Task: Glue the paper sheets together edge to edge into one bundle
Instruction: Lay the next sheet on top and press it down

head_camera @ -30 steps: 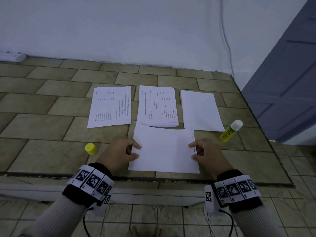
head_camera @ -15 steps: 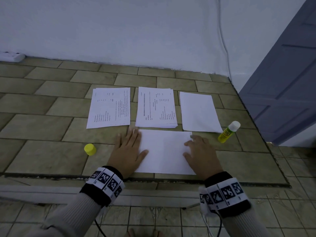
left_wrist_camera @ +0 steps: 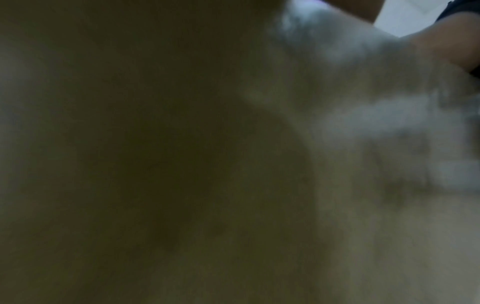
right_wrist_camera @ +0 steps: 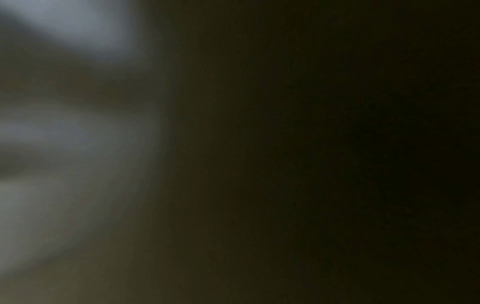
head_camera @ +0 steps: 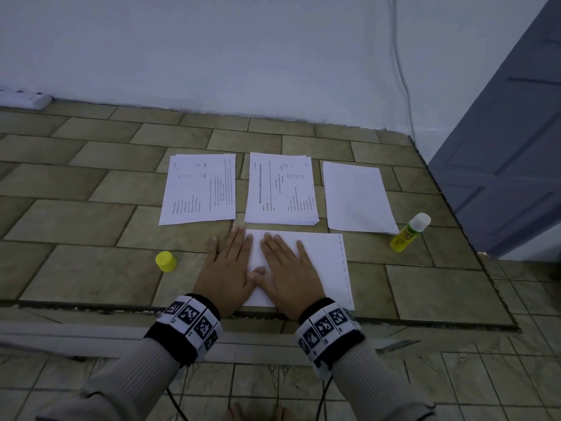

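Note:
A white paper bundle (head_camera: pixel 326 268) lies on the tiled ledge in front of me, blank side up. My left hand (head_camera: pixel 226 268) lies flat across its left edge, fingers straight, partly on the tile. Beside it my right hand (head_camera: pixel 288 268) presses flat on the left half of the bundle, thumbs almost touching. Behind lie three paper stacks: a printed one (head_camera: pixel 198 189) at left, a thicker printed one (head_camera: pixel 280 189) in the middle, a blank one (head_camera: pixel 358 197) at right. An uncapped yellow glue stick (head_camera: pixel 409 232) lies to the right. Both wrist views are dark and blurred.
A yellow cap (head_camera: pixel 165 261) stands on the tile left of my left hand. The ledge's front edge (head_camera: pixel 91 308) drops off just below my wrists. A blue-grey door (head_camera: pixel 510 147) stands at the right, and a white power strip (head_camera: pixel 24 98) sits by the wall at far left.
Both hands let go of the bundle's side edges and flattened onto it. My right hand then slid left across the sheet until it lay next to my left hand.

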{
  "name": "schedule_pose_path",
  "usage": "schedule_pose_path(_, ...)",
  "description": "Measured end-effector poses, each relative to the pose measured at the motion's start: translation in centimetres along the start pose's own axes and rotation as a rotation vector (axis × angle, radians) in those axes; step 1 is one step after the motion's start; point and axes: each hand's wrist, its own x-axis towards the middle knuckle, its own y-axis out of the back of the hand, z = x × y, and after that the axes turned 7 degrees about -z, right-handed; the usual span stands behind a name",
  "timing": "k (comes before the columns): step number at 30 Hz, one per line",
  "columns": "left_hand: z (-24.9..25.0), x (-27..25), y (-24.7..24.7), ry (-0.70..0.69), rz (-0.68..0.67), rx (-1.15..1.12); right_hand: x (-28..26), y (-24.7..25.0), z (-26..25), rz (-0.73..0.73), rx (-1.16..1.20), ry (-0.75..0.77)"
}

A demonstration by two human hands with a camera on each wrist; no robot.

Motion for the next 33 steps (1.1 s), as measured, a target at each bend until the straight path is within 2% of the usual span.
schedule_pose_path(2,0.0,0.1,-0.1,0.004,0.013,0.008,-0.5,0.0,1.1,0.036,-0.008,-0.043)
schedule_pose_path(11,-0.1,0.2,-0.2,-0.001,0.049,0.012,-4.5,1.0,8.3,0.024,-0.077,-0.283)
schedule_pose_path(17,-0.1,0.2,-0.4,0.0,0.062,0.013,-4.4,2.1,7.2,0.046,-0.081,-0.371)
schedule_pose_path(19,0.0,0.2,-0.3,0.002,0.063,0.004,-3.4,2.2,5.3,0.055,-0.039,-0.324)
schedule_pose_path(23,0.0,0.1,-0.2,-0.006,0.042,-0.011,-0.8,0.5,1.4,0.014,-0.016,-0.126)
schedule_pose_path(25,-0.1,0.1,-0.2,-0.013,0.029,-0.015,0.0,-0.1,0.8,0.012,-0.017,-0.091)
schedule_pose_path(28,-0.1,0.1,-0.1,-0.01,0.036,-0.026,-0.5,-0.1,1.9,0.043,-0.04,-0.112)
schedule_pose_path(33,-0.1,0.2,-0.2,-0.011,0.051,-0.014,-3.1,0.9,6.9,0.02,-0.081,-0.248)
